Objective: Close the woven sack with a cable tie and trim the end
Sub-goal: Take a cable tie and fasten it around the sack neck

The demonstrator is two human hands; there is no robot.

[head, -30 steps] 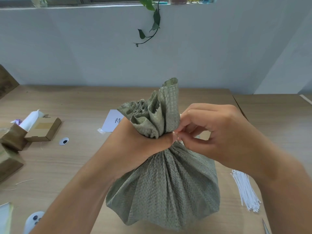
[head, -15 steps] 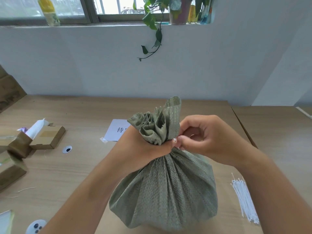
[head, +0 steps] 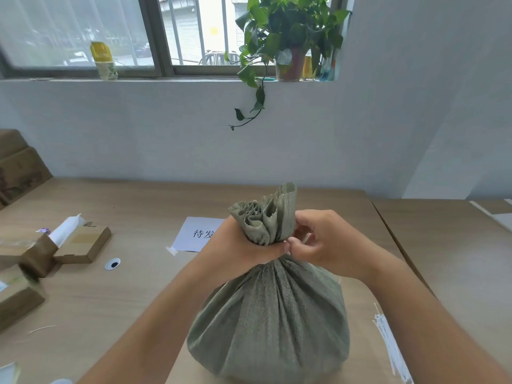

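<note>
A grey-green woven sack (head: 270,325) stands upright on the wooden table (head: 144,206), its mouth gathered into a bunched neck. My left hand (head: 243,242) is wrapped around that neck from the left. My right hand (head: 324,242) is at the neck's right side with thumb and fingers pinched together against the sack; a thin pale strip shows between its fingers, too small to tell if it is the cable tie. A bundle of white cable ties (head: 390,347) lies on the table to the right of the sack.
Cardboard boxes (head: 80,242) sit at the left, with a white disc (head: 112,264) beside them. A paper sheet with printed characters (head: 198,234) lies behind the sack. A potted plant (head: 288,37) and a bottle (head: 104,60) stand on the windowsill.
The view has tilted upward, so the window and plant now show. Both hands stay at the sack's neck; the right hand's fingers have shifted slightly.
</note>
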